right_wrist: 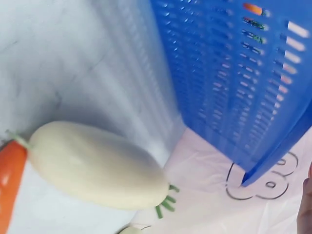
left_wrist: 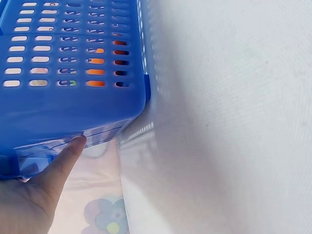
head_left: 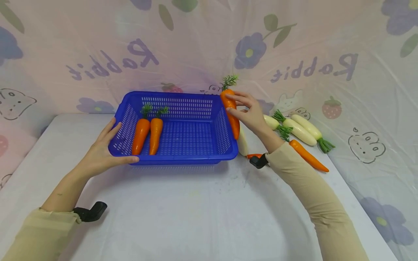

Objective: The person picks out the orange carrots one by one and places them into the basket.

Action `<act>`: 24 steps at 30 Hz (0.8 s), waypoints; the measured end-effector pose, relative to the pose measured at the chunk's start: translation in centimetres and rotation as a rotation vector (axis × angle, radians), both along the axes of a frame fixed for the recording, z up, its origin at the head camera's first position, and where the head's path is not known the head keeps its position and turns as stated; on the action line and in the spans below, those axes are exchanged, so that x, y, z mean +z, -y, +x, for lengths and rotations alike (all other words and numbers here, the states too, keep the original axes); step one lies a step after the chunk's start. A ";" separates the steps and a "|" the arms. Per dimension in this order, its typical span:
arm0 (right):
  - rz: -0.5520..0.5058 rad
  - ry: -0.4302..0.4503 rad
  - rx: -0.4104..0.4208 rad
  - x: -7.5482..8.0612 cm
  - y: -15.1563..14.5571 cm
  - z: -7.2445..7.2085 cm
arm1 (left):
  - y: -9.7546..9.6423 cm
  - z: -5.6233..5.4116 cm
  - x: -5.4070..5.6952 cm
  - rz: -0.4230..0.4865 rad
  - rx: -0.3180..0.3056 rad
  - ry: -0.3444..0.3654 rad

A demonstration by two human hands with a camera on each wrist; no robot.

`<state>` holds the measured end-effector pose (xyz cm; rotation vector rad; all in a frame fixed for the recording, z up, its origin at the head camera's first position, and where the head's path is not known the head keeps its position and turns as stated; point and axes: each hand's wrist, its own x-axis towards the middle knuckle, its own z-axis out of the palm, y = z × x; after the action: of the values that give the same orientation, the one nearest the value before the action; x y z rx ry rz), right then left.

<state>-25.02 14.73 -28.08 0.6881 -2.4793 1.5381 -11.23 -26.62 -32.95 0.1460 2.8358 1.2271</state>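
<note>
A blue plastic basket with slotted walls stands on the table. Inside it at the left lie two orange carrots with green tops. My left hand rests against the basket's left near corner, its thumb straight along the near side and its fingers spread by the left wall; in the left wrist view one digit touches the outer wall. Over the basket's right rim, my right hand pinches a carrot between thumb and fingers, its green top pointing away. The right wrist view barely catches that hand, at its edge.
Right of the basket lie several white radishes, one close beside the wall. A carrot lies nearest the table's right edge, and another orange piece is partly hidden by the right wrist. A printed curtain hangs behind.
</note>
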 end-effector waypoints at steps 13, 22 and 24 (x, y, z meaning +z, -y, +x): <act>-0.002 0.021 0.050 1.8 3.2 0.4 | -0.1 0.1 0.1 0.004 0.006 0.015; 0.009 0.014 0.095 2.6 4.9 0.5 | -0.2 0.0 0.1 -0.011 0.015 0.019; 0.028 0.014 0.095 2.8 5.1 0.5 | -0.3 0.1 0.1 -0.013 0.015 0.018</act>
<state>-24.54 9.65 -25.27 0.8131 -2.5168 1.5473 -11.16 -26.34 -32.80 0.1130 2.8336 1.2065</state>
